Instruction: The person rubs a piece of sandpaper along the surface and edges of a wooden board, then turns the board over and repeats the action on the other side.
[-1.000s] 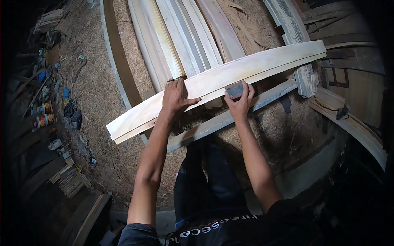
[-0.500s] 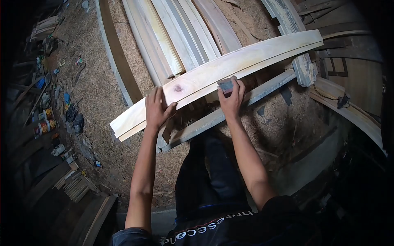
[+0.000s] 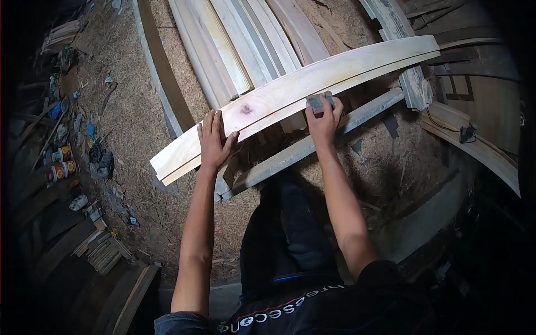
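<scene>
A long pale wooden board (image 3: pixel 290 92) with a knot and a groove along its near edge lies across a frame in front of me. My left hand (image 3: pixel 214 142) rests on the board left of the knot, fingers stretched over its top face and thumb apart. In my right hand (image 3: pixel 324 124) is a small dark block with a reddish side, which looks like a sanding block (image 3: pixel 320 103). Fingers and thumb pinch it from both sides. It is at the board's near, grooved edge, right of the middle; its underside is hidden.
Several planks (image 3: pixel 240 42) lie side by side beyond the board. A weathered beam (image 3: pixel 410 84) supports its right end, and a grey rail (image 3: pixel 279 164) runs nearer me. Shavings cover the ground (image 3: pixel 145 195). Paint cans (image 3: pixel 61 170) and scraps lie left; a cord (image 3: pixel 466 134) lies right.
My right hand has slid a little to the right along the board's near edge with the sanding block. The left hand stays on the board; the view has shifted slightly.
</scene>
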{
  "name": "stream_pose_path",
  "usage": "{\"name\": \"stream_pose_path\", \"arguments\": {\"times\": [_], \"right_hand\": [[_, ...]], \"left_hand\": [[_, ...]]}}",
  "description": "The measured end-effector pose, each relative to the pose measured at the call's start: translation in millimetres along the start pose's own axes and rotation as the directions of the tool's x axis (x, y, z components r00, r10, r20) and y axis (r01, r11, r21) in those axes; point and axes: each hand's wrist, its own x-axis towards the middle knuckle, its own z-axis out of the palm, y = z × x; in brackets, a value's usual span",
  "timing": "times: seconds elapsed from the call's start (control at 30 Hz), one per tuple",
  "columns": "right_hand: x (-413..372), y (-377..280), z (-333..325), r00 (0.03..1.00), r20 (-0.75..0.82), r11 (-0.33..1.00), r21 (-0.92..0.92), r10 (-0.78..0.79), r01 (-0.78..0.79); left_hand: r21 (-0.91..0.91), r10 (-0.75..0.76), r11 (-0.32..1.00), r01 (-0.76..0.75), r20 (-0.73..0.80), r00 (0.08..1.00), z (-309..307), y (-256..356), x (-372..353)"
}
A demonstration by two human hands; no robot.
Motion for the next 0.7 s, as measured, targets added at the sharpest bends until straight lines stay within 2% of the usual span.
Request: {"name": "stream_pose_path", "arguments": {"times": [0.13,0.17,0.23,0.3,0.37,0.43,0.5,0.53,0.57,0.63,0.7], "right_hand": [[-14.2,-9.3,9.8,1.000,-0.015,0.999,0.035,0.007,-0.006],[-24.7,-18.7,16.8,1.000,0.017,0.998,0.061,0.012,-0.013],[-52.3,-39.6,30.5,0.992,0.106,0.993,0.104,-0.073,0.062],[-69.4,-58.5,31.9,0.975,0.198,0.995,-0.004,-0.101,0.104],[-59.8,-52.8,27.5,0.978,0.186,0.995,0.065,-0.092,0.082],[-36.4,-37.8,16.3,0.997,0.082,0.991,0.133,0.011,-0.022],[-24.6,-23.9,13.1,0.998,0.045,0.998,0.040,-0.054,0.052],[-28.3,-25.6,14.5,0.999,0.038,0.999,-0.006,-0.039,0.039],[-33.9,-28.6,16.8,0.998,0.042,0.999,-0.003,-0.042,0.043],[-50.3,-47.4,26.3,0.998,0.050,0.993,0.109,0.047,-0.053],[-77.0,-68.5,42.4,0.988,0.146,0.995,0.089,-0.052,0.039]], "left_hand": [[-0.022,0.025,0.999,-0.024,0.004,1.000,0.4,-3.5,0.5],[-0.025,0.032,0.999,-0.032,0.008,0.999,0.8,-4.5,-0.2],[-0.035,0.030,0.999,-0.029,0.012,0.999,-1.6,-2.3,-1.2],[-0.043,0.029,0.999,-0.028,0.011,1.000,-2.5,-2.2,0.2],[-0.058,0.032,0.998,-0.030,0.032,0.999,-2.6,-5.9,0.3],[-0.046,0.032,0.998,-0.030,0.033,0.999,-2.3,-6.8,-0.9],[-0.034,0.035,0.999,-0.034,0.028,0.999,-1.4,-7.0,-1.0],[-0.027,0.032,0.999,-0.032,0.021,0.999,-0.3,-6.7,-1.0],[-0.022,0.027,0.999,-0.027,0.013,1.000,1.2,-5.9,-1.2],[-0.038,0.022,0.999,-0.022,0.001,1.000,2.2,-6.0,-1.4],[-0.029,0.031,0.999,-0.032,-0.014,0.999,4.1,-7.1,-2.0]]}}
